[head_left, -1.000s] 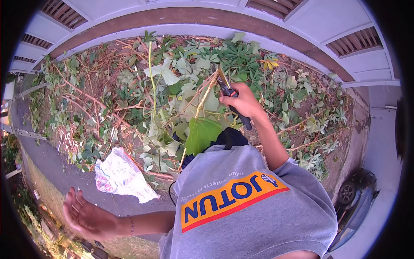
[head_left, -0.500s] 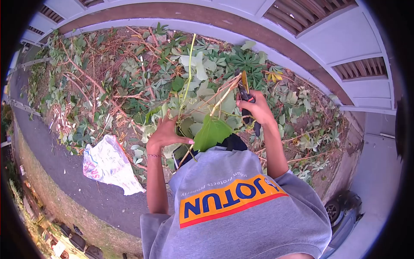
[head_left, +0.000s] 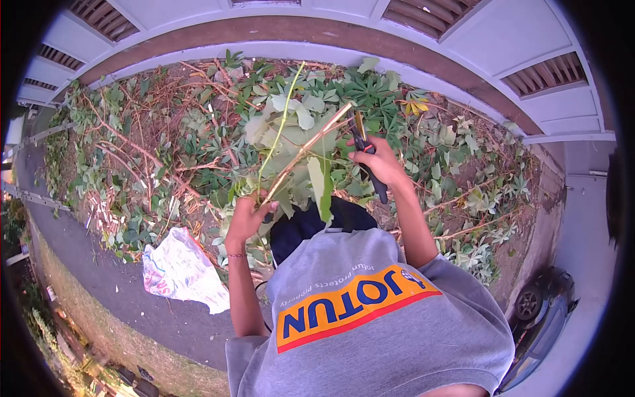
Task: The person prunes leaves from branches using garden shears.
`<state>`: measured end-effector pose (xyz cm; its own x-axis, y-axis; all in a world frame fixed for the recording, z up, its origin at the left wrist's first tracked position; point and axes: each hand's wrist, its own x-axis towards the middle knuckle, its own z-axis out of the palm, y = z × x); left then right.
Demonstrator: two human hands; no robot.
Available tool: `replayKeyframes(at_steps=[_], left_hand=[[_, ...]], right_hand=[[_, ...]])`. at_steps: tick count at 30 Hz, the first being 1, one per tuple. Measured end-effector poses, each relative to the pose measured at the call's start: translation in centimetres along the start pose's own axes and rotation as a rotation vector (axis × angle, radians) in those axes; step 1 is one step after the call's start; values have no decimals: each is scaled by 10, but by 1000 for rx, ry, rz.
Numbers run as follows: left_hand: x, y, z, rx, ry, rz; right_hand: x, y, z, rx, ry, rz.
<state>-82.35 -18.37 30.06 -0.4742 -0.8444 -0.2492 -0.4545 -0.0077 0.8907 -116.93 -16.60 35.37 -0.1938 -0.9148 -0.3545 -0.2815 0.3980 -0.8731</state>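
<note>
My left hand [head_left: 249, 218] is closed around the lower ends of a bundle of leafy stems [head_left: 299, 155]. A long thin green stem [head_left: 283, 122] rises from the same hand. Large pale green leaves hang from the bundle between my hands. My right hand [head_left: 378, 161] grips the dark handles of pruning shears [head_left: 360, 140]. The shears' blades point up, close beside the top ends of the brown stems. Whether the blades touch the stems I cannot tell.
Cut branches and leaves [head_left: 139, 145] cover the soil bed. A white plastic sack [head_left: 184, 268] lies on the asphalt at the left. A pale wall [head_left: 486, 73] with slatted vents runs along the far side. A car [head_left: 544, 311] stands at the lower right.
My left hand has closed on the stems, having been spread open before. The bundle leans further right, and a large leaf has swung edge-on. My right hand has shifted slightly left with the shears.
</note>
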Motion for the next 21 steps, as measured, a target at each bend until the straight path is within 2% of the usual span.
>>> replayKeyframes(at_steps=[2, 3, 4, 5, 7, 8, 9, 11, 14, 15, 17, 18, 19, 21], left_hand=[[4, 15, -22, -67, 36, -20], [7, 30, -35, 83, 36, -28], [10, 38, -43, 232, 38, -38], [13, 41, -44, 236, 47, -35], [20, 46, -43, 143, 261, 43], [25, 35, -53, 171, 277, 48], [28, 36, -60, 176, 278, 55], [33, 42, -71, 152, 435, 39], [37, 67, -80, 242, 427, 49], [39, 73, -82, 263, 439, 59], [46, 68, -81, 355, 474, 130], [49, 71, -81, 354, 470, 62], [51, 79, -78, 351, 468, -10], [55, 87, -74, 399, 421, 34]], right_hand=[[7, 11, -3, -22, -38, 35], [11, 16, -3, -46, -83, 76], [12, 23, -1, 124, -165, 64], [12, 29, 0, 124, -168, 54], [2, 35, 3, 580, -347, 376], [-2, 46, 6, 582, -348, 368], [-6, 61, 8, 607, -439, 422], [-19, 73, 13, 616, -595, 498], [-34, 60, 6, 608, -771, 653], [-36, 58, 7, 622, -772, 649], [-39, 56, 9, 633, -792, 408], [-37, 58, 16, 591, -788, 300], [-34, 52, 21, 594, -782, 291], [-33, 31, 38, 403, -745, 90]])
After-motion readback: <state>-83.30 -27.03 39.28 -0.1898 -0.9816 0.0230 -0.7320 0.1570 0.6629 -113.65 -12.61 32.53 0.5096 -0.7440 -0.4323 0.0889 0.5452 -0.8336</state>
